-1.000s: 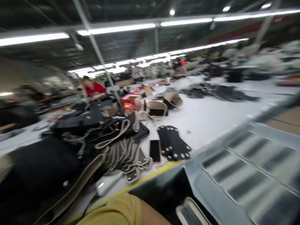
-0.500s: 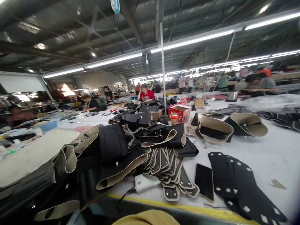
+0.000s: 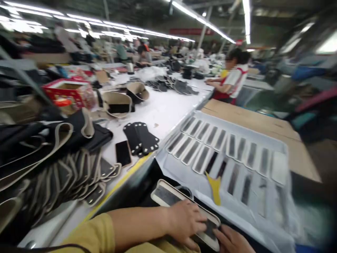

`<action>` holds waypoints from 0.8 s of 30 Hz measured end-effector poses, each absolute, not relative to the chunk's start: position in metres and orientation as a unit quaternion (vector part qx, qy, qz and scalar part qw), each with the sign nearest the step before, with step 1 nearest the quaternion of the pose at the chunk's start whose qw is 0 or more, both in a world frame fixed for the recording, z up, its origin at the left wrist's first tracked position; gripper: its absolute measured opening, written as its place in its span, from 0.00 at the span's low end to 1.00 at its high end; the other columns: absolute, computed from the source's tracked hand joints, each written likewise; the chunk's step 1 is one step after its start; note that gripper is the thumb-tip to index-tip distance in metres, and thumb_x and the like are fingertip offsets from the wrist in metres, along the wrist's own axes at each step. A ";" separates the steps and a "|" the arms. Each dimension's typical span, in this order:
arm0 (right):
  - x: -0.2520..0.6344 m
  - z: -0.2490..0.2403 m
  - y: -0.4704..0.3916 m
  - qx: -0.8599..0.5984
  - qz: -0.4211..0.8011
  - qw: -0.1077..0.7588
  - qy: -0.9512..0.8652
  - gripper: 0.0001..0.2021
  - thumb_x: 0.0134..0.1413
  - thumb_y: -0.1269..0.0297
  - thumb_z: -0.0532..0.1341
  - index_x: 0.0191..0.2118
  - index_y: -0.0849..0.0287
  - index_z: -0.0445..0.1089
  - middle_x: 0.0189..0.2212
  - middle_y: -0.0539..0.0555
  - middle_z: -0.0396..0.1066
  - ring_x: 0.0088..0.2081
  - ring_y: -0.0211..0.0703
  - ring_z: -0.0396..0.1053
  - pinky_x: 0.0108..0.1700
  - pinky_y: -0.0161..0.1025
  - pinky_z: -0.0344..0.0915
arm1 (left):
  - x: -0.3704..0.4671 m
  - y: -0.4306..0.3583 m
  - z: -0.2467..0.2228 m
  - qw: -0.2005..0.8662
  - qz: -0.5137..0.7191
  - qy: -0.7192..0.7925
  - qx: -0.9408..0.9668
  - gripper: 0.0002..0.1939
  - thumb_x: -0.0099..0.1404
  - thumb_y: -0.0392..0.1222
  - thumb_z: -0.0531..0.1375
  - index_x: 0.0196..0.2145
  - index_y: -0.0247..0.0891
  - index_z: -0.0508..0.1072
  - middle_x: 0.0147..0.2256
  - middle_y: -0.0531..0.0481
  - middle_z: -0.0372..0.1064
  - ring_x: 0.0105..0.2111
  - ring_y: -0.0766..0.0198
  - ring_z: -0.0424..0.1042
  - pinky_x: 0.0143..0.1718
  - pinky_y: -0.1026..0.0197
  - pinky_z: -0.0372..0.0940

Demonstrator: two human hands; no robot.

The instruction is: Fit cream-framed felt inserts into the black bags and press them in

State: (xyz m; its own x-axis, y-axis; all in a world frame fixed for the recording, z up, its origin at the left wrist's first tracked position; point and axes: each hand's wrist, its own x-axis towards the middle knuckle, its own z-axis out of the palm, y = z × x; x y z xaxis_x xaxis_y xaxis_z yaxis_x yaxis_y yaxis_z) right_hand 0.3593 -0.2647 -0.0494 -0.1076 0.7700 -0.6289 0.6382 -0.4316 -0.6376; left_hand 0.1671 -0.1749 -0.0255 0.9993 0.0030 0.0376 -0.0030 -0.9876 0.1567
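Note:
Low in front of me lies a long strip-shaped piece [image 3: 165, 196] with a pale raised rim and a dark middle, slanting down to the right. My left hand [image 3: 185, 223] rests across it, fingers bent over its surface. At its lower right end my right hand [image 3: 233, 240] grips the edge with thumb and fingers, partly cut off by the frame. Just beyond is a pale tray [image 3: 286, 154] holding rows of similar strips [image 3: 233, 144]. A yellow forked piece [image 3: 214, 188] lies at its near side.
Left, a white table bears a pile of black bag parts [image 3: 76, 172], a phone [image 3: 123, 153], black pieces with pale tabs [image 3: 140, 137] and a red box [image 3: 70, 91]. Cardboard [image 3: 252, 117] lies behind the tray. A co-worker [image 3: 233, 80] stands by the table's far edge.
The view has swung right and down, from the bag pile to the tray. Both hands, out of sight before, now show on the pale-rimmed strip.

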 end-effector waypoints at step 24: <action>0.377 -0.053 -0.284 -0.704 0.627 0.124 -0.310 0.19 0.52 0.46 0.55 0.30 0.60 0.59 0.20 0.50 0.69 0.18 0.36 0.69 0.17 0.29 0.64 | 0.045 -0.091 -0.070 0.728 0.099 0.403 0.546 0.19 0.54 0.50 0.62 0.40 0.36 0.65 0.34 0.52 0.63 0.27 0.70 0.64 0.24 0.68 0.61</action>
State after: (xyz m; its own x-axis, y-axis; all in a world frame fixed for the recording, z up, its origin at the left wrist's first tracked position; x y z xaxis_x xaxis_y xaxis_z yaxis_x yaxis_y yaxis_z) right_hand 0.3768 -0.2840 -0.0531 0.0217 0.5920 -0.8056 0.2799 -0.7772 -0.5636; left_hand 0.0445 -0.0909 -0.0702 0.6552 0.5842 -0.4790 0.2959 0.3850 0.8742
